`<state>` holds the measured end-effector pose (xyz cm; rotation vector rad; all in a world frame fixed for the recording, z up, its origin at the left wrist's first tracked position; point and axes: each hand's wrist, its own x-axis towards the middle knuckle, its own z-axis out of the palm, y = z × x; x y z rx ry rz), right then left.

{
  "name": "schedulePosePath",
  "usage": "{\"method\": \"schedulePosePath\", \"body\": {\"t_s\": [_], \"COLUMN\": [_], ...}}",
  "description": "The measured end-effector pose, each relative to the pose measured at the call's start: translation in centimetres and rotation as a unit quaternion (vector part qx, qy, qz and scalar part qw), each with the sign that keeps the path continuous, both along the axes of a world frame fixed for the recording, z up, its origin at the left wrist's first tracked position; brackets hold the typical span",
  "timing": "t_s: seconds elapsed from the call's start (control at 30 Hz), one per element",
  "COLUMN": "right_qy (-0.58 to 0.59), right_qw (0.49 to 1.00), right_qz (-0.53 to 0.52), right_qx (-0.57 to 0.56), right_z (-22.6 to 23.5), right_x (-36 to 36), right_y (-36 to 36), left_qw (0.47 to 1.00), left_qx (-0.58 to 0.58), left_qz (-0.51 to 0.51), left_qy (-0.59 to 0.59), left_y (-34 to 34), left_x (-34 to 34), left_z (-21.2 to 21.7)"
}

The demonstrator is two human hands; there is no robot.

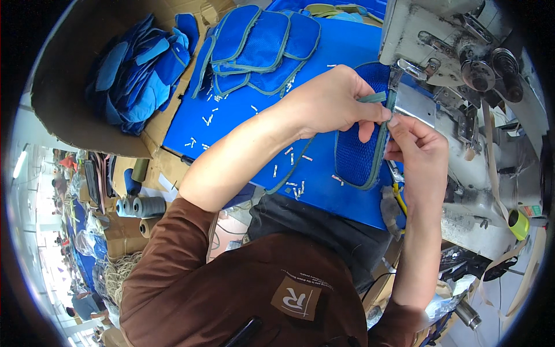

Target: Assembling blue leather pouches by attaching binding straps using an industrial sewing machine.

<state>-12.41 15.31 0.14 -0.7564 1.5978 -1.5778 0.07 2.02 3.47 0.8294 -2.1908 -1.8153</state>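
A blue mesh fabric piece (357,157) with grey-green binding along its edge lies at the right side of the blue table, partly under the sewing machine's presser foot (411,69). My left hand (347,98) is closed on its bound right edge, thumb and fingertips pinching. A short end of grey-green binding tape (373,98) sticks out beside the left thumb. Just to the right, my right hand (419,140) pinches the same edge, its fingertips almost touching my left thumb. What lies exactly between the fingertips is hidden.
Bound blue pieces (263,43) are piled at the back of the blue table (231,130). Small pale clippings are scattered over it. A cardboard box (60,87) of blue pieces stands far left, thread cones (149,206) below it. Yellow-handled snips (399,196) lie near my right wrist.
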Motion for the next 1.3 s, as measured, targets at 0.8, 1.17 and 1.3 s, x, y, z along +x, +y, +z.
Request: {"method": "schedulePosePath", "body": {"t_s": [0.8, 1.17, 1.3], "right_qy": [0.047, 0.093, 0.128], "right_qw": [0.998, 0.995, 0.991], "right_qz": [0.036, 0.005, -0.01], "right_qx": [-0.031, -0.044, -0.045], "right_z": [-0.1, -0.7, -0.8], "right_x": [0.0, 0.7, 1.1], "right_y": [0.2, 0.0, 0.3], "left_qw": [0.987, 0.992, 0.986], "left_qx": [-0.136, -0.118, -0.154], "left_qz": [-0.059, -0.036, -0.055], "left_qy": [-0.064, -0.019, -0.025], "left_y": [-0.7, -0.8, -0.9], "left_x": [0.0, 0.2, 0.0], "left_z": [0.9, 0.4, 0.3]}}
